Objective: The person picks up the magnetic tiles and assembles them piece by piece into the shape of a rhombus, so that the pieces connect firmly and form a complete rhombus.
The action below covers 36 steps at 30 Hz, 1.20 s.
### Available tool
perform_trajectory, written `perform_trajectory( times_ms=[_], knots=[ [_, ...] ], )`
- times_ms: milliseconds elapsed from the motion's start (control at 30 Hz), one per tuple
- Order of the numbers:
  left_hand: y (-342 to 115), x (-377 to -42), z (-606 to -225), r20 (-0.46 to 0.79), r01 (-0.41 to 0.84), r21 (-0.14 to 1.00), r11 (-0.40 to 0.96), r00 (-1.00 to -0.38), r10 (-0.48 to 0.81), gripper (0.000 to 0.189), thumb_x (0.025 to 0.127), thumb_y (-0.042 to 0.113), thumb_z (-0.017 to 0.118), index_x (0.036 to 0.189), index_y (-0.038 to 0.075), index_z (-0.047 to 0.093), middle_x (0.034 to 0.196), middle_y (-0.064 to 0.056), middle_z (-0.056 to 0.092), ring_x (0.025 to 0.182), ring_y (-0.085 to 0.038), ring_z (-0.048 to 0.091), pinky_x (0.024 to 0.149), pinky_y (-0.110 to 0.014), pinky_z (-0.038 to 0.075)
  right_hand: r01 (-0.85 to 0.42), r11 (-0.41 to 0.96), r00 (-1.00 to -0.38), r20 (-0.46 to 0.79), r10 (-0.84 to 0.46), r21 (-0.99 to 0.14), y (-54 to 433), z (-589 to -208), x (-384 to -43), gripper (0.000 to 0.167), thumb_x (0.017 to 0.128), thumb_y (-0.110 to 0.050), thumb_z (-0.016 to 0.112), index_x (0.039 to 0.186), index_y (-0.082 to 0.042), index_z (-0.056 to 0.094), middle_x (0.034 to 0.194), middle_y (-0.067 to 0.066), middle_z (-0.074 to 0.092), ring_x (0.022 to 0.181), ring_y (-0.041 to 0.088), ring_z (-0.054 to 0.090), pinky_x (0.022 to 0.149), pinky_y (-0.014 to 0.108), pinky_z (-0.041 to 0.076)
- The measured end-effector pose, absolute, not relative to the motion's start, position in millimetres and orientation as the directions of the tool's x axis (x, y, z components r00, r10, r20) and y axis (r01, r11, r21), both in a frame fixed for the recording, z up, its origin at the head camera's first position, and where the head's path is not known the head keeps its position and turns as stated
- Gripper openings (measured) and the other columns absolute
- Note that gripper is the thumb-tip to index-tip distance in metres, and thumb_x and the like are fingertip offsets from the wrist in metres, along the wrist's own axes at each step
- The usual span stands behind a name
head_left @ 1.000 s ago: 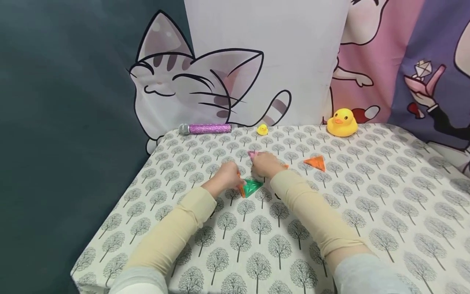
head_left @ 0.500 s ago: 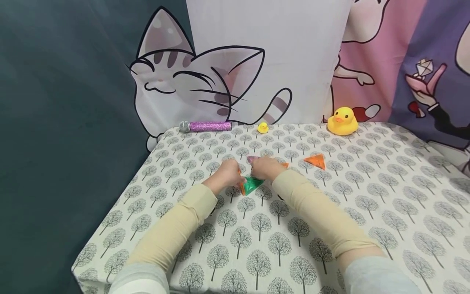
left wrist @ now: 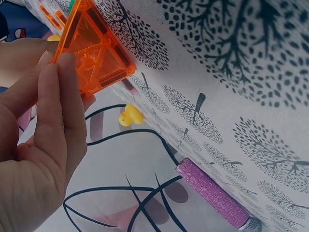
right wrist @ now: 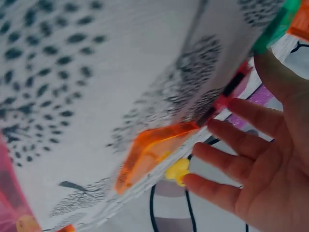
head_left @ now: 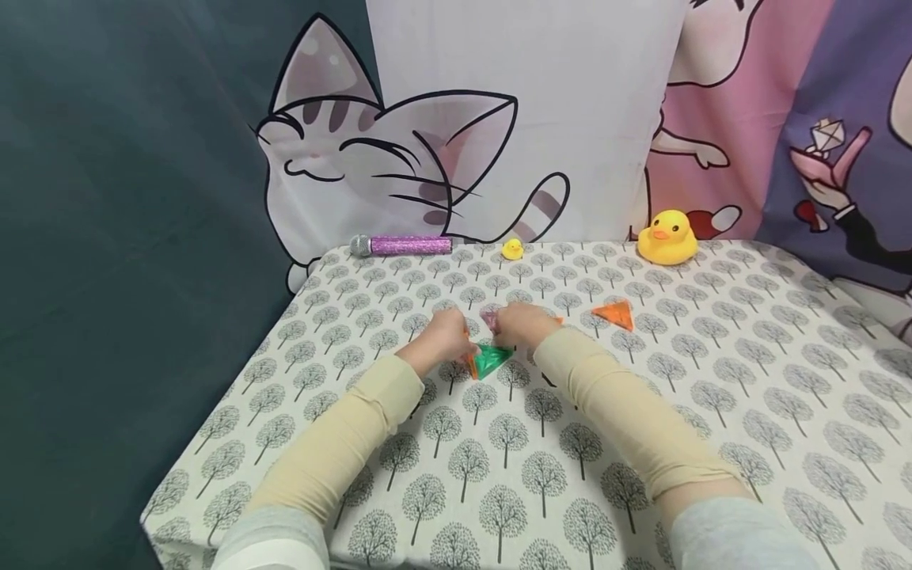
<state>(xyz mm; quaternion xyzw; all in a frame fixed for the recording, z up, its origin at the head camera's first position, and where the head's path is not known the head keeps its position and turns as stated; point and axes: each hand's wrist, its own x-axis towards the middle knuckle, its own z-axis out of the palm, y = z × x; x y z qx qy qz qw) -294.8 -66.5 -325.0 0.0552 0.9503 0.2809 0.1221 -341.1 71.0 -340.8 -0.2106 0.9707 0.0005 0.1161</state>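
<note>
My left hand (head_left: pixel 445 336) pinches an orange see-through triangular magnetic tile (left wrist: pixel 108 58) between thumb and fingertips, its face standing up from the cloth. Beside it a green triangular tile (head_left: pixel 492 362) lies on the table, one edge along the orange one. The right hand (head_left: pixel 526 326) has its fingers spread fairly straight in the right wrist view. Its thumb touches the end of the green tile, and its fingertips are right at the edge of a pink tile (head_left: pixel 489 318). Another orange tile (right wrist: pixel 157 145) lies just past those fingers, mostly hidden by the hand in the head view.
A loose orange triangle tile (head_left: pixel 616 314) lies further right. Along the back edge are a purple glitter microphone (head_left: pixel 409 245), a small yellow duck (head_left: pixel 512 249) and a big yellow duck (head_left: pixel 667 239). A tree-print cloth covers the table (head_left: pixel 442 483), before a cartoon backdrop.
The right hand has shifted very slightly nearer and to the right, and the pink tile's visible corner sits a little closer. My left hand holds the orange tile in about the same place.
</note>
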Motion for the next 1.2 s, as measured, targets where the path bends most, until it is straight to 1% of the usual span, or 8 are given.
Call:
perform_trajectory(
  times_ms=[100,167,400,567,733,833,1000,1200],
  knots=[
    [-66.5,-295.3,-326.2,-0.196,0.041,0.538,0.842,-0.965,0.172,0.017,0.069,0.007,0.071,0.068,-0.001,0.056,0.063,-0.009,0.058,0.057,-0.018,0.062,0.050,-0.023,0.050,-0.417,0.906,-0.881,-0.212,-0.423,-0.072,74.4,-344.1,-344.9,0.020,0.077,-0.031,0.065,0.069,-0.014,0.058,0.071,0.001,0.055,0.068,0.017,0.051,0.062,0.029,0.044],
    [-66.8,-295.6,-326.2,-0.196,0.045,0.527,0.848,-0.965,0.173,0.018,0.069,0.008,0.072,0.067,0.000,0.056,0.062,-0.008,0.059,0.056,-0.018,0.062,0.049,-0.022,0.049,-0.455,0.889,-0.871,-0.188,-0.455,-0.043,75.2,-344.7,-346.8,0.022,0.077,-0.031,0.065,0.069,-0.013,0.057,0.070,0.001,0.054,0.066,0.017,0.051,0.061,0.030,0.046],
    [-66.2,-293.9,-323.2,-0.193,0.043,0.537,0.842,-0.966,0.173,0.017,0.070,0.007,0.071,0.065,0.001,0.056,0.063,-0.009,0.060,0.058,-0.019,0.062,0.052,-0.025,0.050,-0.539,0.840,-0.835,-0.176,-0.521,0.070,74.5,-331.5,-350.5,0.026,0.091,-0.023,0.044,0.073,-0.009,0.057,0.067,0.004,0.054,0.060,0.018,0.052,0.056,0.029,0.047],
    [-65.7,-293.5,-323.1,-0.189,0.057,0.511,0.858,-0.966,0.177,0.018,0.071,0.009,0.070,0.064,0.000,0.057,0.064,-0.010,0.062,0.058,-0.019,0.062,0.047,-0.023,0.048,-0.547,0.828,-0.836,-0.138,-0.531,0.123,77.9,-324.3,-352.0,0.018,0.087,-0.023,0.051,0.082,-0.007,0.059,0.069,0.003,0.055,0.063,0.016,0.053,0.060,0.029,0.048],
    [-66.2,-293.6,-325.5,-0.187,0.067,0.503,0.862,-0.965,0.184,0.018,0.071,0.009,0.070,0.063,0.001,0.056,0.064,-0.010,0.062,0.058,-0.019,0.062,0.046,-0.022,0.047,-0.521,0.852,-0.841,-0.139,-0.523,-0.058,79.2,-321.4,-344.0,0.009,0.079,-0.013,0.063,0.085,-0.006,0.061,0.073,0.001,0.057,0.064,0.014,0.053,0.058,0.024,0.047],
    [-66.6,-294.2,-326.8,-0.187,0.059,0.519,0.853,-0.965,0.181,0.018,0.070,0.008,0.071,0.065,0.001,0.055,0.063,-0.008,0.060,0.057,-0.018,0.062,0.048,-0.023,0.048,-0.523,0.836,-0.828,-0.131,-0.545,-0.167,76.1,-320.5,-338.8,0.010,0.076,-0.009,0.065,0.085,-0.007,0.063,0.074,0.000,0.059,0.064,0.013,0.054,0.057,0.022,0.046],
    [-66.1,-294.9,-327.6,-0.187,0.052,0.525,0.850,-0.967,0.175,0.017,0.069,0.008,0.072,0.067,0.001,0.056,0.063,-0.007,0.058,0.057,-0.017,0.061,0.050,-0.022,0.049,-0.579,0.794,-0.790,-0.114,-0.603,-0.185,68.1,-319.0,-333.9,0.009,0.075,-0.011,0.065,0.083,-0.010,0.065,0.073,-0.003,0.060,0.064,0.012,0.054,0.059,0.024,0.046],
    [-65.5,-294.7,-326.5,-0.188,0.044,0.543,0.838,-0.967,0.173,0.018,0.069,0.006,0.072,0.069,0.000,0.056,0.066,-0.009,0.057,0.056,-0.018,0.061,0.051,-0.023,0.050,-0.568,0.801,-0.793,-0.135,-0.594,-0.189,61.4,-316.0,-332.1,0.011,0.076,-0.015,0.065,0.086,-0.010,0.067,0.076,-0.004,0.062,0.068,0.013,0.054,0.061,0.029,0.045]
  ],
)
